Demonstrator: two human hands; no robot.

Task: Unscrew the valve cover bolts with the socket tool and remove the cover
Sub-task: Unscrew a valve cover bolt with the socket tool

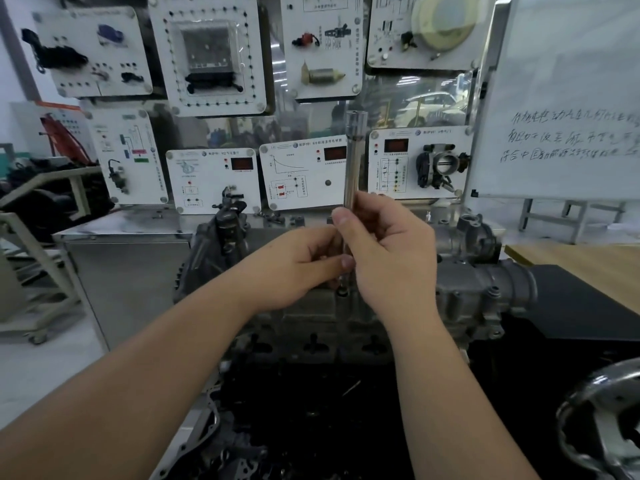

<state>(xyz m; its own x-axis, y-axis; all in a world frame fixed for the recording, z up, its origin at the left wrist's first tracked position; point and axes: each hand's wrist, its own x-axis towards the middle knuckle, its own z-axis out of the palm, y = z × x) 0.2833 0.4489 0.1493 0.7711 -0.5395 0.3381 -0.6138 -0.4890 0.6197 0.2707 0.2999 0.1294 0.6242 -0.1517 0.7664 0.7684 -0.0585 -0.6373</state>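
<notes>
Two hands meet on one socket tool (354, 161), a long bright shaft held upright above the middle of the engine (460, 299). Right hand (384, 251): thumb and fingers curled round the lower shaft, clamped on it. Left hand (298, 268): fingertips pinched against the shaft just below the right thumb, steadying it near the tip. Long axis of the tool: near vertical, its upper end standing well above both hands, its lower end pointing down at a dark hole or bolt seat (343, 292) in the cover (311, 310) directly beneath the fingers. The coming move appears to turn on this alignment: tip straight over the seat, travel along the shaft's own axis. Both hands lie about equally near; the right carries the grip that would turn the tool.

Hidden or unclear: the tip itself, masked by the fingers, so it cannot be told whether it is seated on a bolt or just above it. The bolt head is not distinguishable. The engine's near side is dark and hard to read.
</notes>
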